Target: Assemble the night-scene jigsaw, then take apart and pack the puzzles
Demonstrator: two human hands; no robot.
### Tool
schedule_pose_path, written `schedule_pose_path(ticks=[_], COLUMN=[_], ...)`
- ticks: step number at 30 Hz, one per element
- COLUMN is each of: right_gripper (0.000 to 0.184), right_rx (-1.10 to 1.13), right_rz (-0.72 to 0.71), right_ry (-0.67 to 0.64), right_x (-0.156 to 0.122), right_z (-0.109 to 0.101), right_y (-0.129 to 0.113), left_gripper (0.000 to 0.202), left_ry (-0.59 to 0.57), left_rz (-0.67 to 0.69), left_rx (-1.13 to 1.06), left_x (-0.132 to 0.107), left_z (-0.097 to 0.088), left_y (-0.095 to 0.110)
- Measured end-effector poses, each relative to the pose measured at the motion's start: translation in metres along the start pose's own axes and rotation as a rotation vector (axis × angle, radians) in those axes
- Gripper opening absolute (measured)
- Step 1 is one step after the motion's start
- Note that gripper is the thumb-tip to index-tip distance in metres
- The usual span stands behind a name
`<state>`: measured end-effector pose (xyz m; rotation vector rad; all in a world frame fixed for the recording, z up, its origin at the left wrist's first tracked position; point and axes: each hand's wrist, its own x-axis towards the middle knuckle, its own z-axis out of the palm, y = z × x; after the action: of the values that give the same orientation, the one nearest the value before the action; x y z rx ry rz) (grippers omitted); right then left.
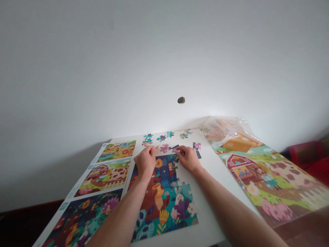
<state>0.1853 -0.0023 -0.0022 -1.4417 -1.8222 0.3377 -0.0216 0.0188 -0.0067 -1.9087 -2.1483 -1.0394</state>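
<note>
A partly built jigsaw puzzle [166, 195] with a bear, a rabbit and flowers lies on the white table [209, 161]. My left hand [145, 161] rests at its upper left edge, fingers curled and pinched near a small piece I cannot make out. My right hand [188, 158] is at the upper right edge, fingertips pressed on a dark puzzle piece [175, 148]. A pink loose piece [165, 148] lies between the two hands.
Several loose pieces [167, 136] lie at the table's far edge. A printed guide sheet [105, 175] with three pictures lies left. A finished farm puzzle [267, 178] lies right, with a plastic bag and orange box [238, 143] behind it. A white wall stands close behind.
</note>
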Motion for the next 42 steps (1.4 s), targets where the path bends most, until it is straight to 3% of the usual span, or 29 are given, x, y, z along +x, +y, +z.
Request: schedule_pose_path(ticks=[11,19,22,24,27,29,34,42], right_gripper=[0.023,0.026,0.031,0.040,0.051,0.055,0.055,0.054], right_rx=[-0.010,-0.188,-0.272,-0.284,-0.271,-0.262,-0.232,-0.136], right_rz=[-0.012,0.122,0.198,0.213,0.208,0.197,0.178,0.149], right_ry=[-0.023,0.029,0.053,0.026,-0.044,-0.069,-0.088,-0.082], right_x=[0.000,0.001,0.001,0.001,0.001,0.002,0.002,0.002], right_z=[0.000,0.001,0.000,0.000,0.000,0.001,0.001,0.002], right_y=[-0.001,0.000,0.003,0.004,0.004,0.003,0.001,0.001], left_gripper=[0.018,0.024,0.024,0.024,0.025,0.024,0.026,0.027], left_ry=[-0.011,-0.124,-0.102,-0.117,-0.213,-0.288,-0.371,-0.404], left_rz=[-0.033,-0.115,-0.030,0.100,0.299,0.364,0.394,0.373], left_rx=[-0.142,0.044,0.023,-0.040,-0.120,-0.127,-0.128,-0.148], left_x=[-0.001,-0.003,-0.004,-0.004,-0.008,-0.011,-0.014,-0.013], left_z=[0.001,-0.003,-0.003,-0.001,0.001,0.002,0.000,-0.002], left_y=[0.005,0.010,0.010,0.011,0.016,0.019,0.021,0.023])
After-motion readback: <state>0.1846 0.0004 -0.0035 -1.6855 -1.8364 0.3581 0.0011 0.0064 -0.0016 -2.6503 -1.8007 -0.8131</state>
